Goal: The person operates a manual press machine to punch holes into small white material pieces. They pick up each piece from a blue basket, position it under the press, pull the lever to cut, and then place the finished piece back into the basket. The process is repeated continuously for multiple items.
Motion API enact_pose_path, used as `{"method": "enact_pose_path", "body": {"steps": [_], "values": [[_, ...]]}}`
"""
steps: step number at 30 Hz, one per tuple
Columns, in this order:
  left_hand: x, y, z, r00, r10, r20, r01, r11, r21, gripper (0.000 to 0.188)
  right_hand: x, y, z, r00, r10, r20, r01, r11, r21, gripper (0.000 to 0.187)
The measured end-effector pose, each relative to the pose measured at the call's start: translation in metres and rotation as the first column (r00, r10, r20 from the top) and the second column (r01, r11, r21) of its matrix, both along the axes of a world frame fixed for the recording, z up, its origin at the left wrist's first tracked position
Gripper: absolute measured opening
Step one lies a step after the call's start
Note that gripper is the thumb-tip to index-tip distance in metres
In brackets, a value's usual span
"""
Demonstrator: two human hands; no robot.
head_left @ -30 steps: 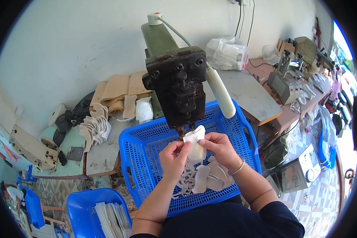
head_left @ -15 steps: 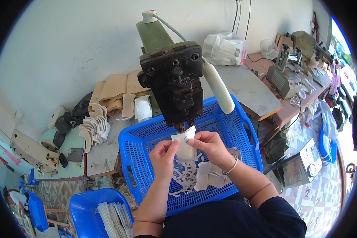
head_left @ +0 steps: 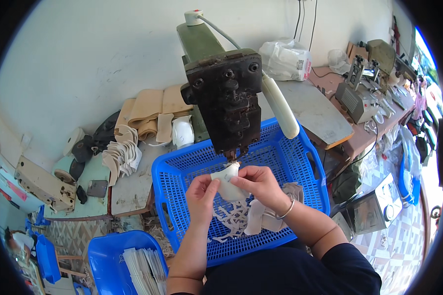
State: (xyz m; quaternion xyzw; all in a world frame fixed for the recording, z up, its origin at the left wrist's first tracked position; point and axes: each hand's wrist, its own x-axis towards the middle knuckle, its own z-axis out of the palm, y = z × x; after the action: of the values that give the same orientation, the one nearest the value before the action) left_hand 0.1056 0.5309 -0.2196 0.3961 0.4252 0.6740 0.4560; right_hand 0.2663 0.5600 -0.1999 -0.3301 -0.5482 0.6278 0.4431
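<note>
1x white pc [head_left: 227, 184] is just under blk machine head [head_left: 231, 108], over blue basket [head_left: 158, 184]; your L hand [head_left: 201, 193] pinches its L edge; your R hand [head_left: 261, 185], w/ bracelet [head_left: 291, 207], pinches its R side.

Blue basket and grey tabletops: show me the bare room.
The right tabletop is bare between the plastic bag and the front edge; the left tabletop has a smaller patch before the pale stack. Crowded: the near side of the blue basket, by strips and cut pieces.
</note>
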Motion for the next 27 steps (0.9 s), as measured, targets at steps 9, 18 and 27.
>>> {"method": "enact_pose_path", "body": {"steps": [9,18,27], "values": [[0.008,0.021,0.017,0.876,-0.121,-0.467,0.158,0.986,0.042,0.016,0.026,0.013,0.02,0.943,-0.055,0.329,-0.018,0.976,0.216,0.02],[0.018,0.02,0.004,0.959,-0.091,-0.27,0.114,0.991,0.07,0.011,0.03,0.019,0.027,0.917,-0.103,0.386,-0.053,0.926,0.375,0.019],[0.035,0.012,-0.005,0.996,0.017,-0.083,-0.005,0.99,0.138,0.011,0.041,0.03,0.039,0.875,-0.106,0.473,-0.166,0.851,0.498,0.019]]}}
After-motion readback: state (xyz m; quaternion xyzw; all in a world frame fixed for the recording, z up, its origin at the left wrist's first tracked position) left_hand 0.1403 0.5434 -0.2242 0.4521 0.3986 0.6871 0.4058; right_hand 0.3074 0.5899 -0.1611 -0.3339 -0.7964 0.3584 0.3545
